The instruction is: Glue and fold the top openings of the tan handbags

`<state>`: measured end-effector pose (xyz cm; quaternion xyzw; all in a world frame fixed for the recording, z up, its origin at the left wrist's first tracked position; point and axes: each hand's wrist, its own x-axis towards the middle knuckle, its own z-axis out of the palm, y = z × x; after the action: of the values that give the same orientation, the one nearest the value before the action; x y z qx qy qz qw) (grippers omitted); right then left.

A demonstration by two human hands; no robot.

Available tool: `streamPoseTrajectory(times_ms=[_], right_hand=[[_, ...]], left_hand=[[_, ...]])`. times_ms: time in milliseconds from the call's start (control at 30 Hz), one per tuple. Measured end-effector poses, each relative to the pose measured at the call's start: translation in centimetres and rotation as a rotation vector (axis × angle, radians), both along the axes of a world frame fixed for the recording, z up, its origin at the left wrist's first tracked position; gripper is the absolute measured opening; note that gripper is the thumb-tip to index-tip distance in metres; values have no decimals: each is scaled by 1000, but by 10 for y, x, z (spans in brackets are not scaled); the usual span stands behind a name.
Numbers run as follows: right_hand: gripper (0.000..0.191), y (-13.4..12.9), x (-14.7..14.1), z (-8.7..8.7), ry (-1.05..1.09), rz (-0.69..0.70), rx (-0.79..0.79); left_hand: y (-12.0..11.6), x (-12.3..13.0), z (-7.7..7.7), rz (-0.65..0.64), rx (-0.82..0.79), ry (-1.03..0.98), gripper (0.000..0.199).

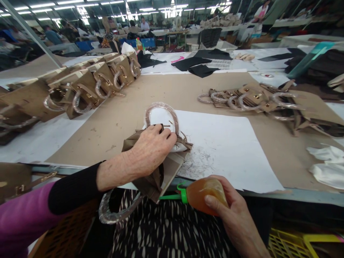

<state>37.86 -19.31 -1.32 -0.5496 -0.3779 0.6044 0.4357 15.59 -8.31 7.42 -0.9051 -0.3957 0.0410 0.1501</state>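
A brown handbag [172,165] lies at the table's front edge, partly overhanging it. One of its plastic-wrapped handles [176,116] stands up over the paper, while another wrapped handle [107,211] hangs below the edge. My left hand [154,145] is closed on the bag's upper part, its fingertips curled over and partly hidden. In my right hand [225,197] is a squeeze bottle [200,195] of amber liquid, tipped sideways. Its green nozzle [170,197] points left, with the tip at the bag's lower edge; whether they touch I cannot tell.
Several brown handbags [88,84] stand in a row at the left. More bag parts with wrapped handles [252,96] are piled at the right. White paper [228,143] covers the tabletop's middle. Black pieces [193,62] lie behind, and a yellow crate [287,243] sits below right.
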Motion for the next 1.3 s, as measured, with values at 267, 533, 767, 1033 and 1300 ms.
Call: streamPoseTrajectory(times_ms=[267,533,767,1033,1300], right_hand=[[36,-1,7,-14,174,-71,-106],[35,-2,0,-14,198,-77,-120],[35,-4,-4,-9,211,-106,-133],[37,-10,-7,-2,155,-119,-154],[40,-18,-5,-1,-19,-72,-82]], left_hand=[[1,0,1,5,-11,21,22],[1,-2,-1,-6,-3,34,26],[1,-2,0,-1,-7,46,29],[2,-2,0,-3,-21,34,27],[1,1,2,-8,-5,19,17]])
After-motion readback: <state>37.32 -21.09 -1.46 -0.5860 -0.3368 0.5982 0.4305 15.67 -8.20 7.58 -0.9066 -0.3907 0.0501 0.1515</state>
